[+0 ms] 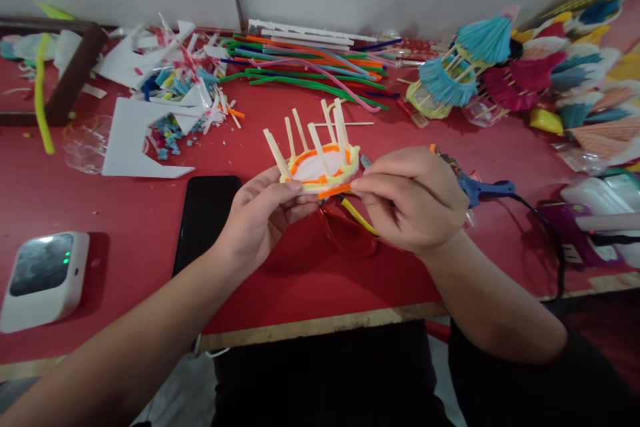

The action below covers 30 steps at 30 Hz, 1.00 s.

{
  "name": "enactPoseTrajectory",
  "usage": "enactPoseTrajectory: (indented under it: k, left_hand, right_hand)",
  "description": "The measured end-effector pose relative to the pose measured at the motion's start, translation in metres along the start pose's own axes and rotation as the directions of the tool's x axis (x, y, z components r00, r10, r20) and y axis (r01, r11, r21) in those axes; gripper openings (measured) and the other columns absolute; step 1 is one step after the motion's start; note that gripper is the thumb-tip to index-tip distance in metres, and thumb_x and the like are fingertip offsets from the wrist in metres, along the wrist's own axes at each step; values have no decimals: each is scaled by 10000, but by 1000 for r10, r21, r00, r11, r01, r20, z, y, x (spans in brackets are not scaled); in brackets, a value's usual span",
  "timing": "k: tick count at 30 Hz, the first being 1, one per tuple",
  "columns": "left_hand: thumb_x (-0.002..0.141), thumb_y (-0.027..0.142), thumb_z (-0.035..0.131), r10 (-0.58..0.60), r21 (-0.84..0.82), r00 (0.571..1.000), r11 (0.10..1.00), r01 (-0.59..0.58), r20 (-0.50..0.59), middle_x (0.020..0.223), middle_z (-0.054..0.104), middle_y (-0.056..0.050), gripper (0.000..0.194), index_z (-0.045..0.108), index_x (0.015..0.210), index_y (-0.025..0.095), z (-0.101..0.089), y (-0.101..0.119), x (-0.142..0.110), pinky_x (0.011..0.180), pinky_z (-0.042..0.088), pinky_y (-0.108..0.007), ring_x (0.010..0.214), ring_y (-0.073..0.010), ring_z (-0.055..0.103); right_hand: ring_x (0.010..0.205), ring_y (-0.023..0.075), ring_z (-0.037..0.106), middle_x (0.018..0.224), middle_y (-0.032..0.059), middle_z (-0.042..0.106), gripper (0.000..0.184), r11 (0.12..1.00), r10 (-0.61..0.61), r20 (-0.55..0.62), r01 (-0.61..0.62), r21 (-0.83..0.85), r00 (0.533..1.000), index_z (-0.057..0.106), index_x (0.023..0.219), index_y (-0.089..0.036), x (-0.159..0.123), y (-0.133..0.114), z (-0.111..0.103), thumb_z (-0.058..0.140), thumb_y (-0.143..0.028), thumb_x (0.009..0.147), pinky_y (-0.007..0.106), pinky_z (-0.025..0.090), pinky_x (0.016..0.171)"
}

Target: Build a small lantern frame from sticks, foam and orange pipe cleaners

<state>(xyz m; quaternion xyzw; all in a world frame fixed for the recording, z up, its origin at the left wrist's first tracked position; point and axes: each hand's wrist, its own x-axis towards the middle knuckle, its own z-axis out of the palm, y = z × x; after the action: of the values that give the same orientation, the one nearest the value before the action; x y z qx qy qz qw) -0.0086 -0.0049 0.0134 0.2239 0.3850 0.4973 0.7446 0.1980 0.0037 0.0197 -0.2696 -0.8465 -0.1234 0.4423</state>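
Note:
My left hand (260, 213) grips the left rim of a small round craft base (315, 163), thumb on top and fingers beneath. Several pale wooden sticks (320, 150) stand upright around its edge, which is trimmed with yellow and orange fuzzy strips. Pinched between the thumb and fingers of my right hand (413, 197) is an orange pipe cleaner (335, 191), lying along the front outer side of the base. Below the base, red-handled scissors (350, 233) rest on the table beside a yellow pipe cleaner (360, 215).
A black phone (205, 213) and a white device (47, 277) lie to the left. Coloured pipe cleaners (310, 67) and paper scraps (133, 137) are at the back. On the right are a blue glue gun (483, 188) with its cord and blue tiered craft models (450, 80).

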Motion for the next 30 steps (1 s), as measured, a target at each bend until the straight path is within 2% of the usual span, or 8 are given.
enactPoseTrajectory:
  k: [5,14,20,25,30]
  left_hand:
    - [743,128,734,-1,20,1000,1000,1,-1,702,762,-27,48,736,783,154,-1,-2,1,656,635,-182,649,-136,745]
    - [717,74,749,26,16,1000,1000,-26,18,748,763,-9,176,761,874,154,-1,-3,2,646,613,-148,647,-104,732]
    - [687,58,769,46,38,999,998,-46,-2,896,788,-15,329,741,992,178,1,-3,2,655,622,-163,706,-117,748]
    - [680,27,769,76,39,997,996,-75,-27,883,784,18,371,716,993,218,2,-4,1,642,620,-166,690,-110,742]
    - [701,7,759,105,32,993,994,-104,-51,896,788,16,421,717,1060,225,3,-4,2,655,621,-165,720,-112,748]
  right_hand:
    - [822,193,692,925,68,723,222,1000,16,6,-16,4,1000,693,989,-208,0,-1,-2,693,-39,844,334,562,752]
    - [757,182,662,872,65,698,157,998,35,14,-34,-51,999,673,947,-185,4,-3,-5,699,-76,837,329,550,685]
    - [743,187,644,867,41,686,186,997,78,107,-76,-19,991,654,927,-244,7,-5,-7,667,-73,856,355,549,680]
    - [779,197,667,866,22,683,191,993,114,136,-111,-33,984,632,942,-279,6,-5,-6,638,-95,892,369,566,722]
    - [801,198,674,883,34,691,168,996,87,166,-90,5,982,626,936,-265,5,-2,-5,633,-100,905,368,576,739]
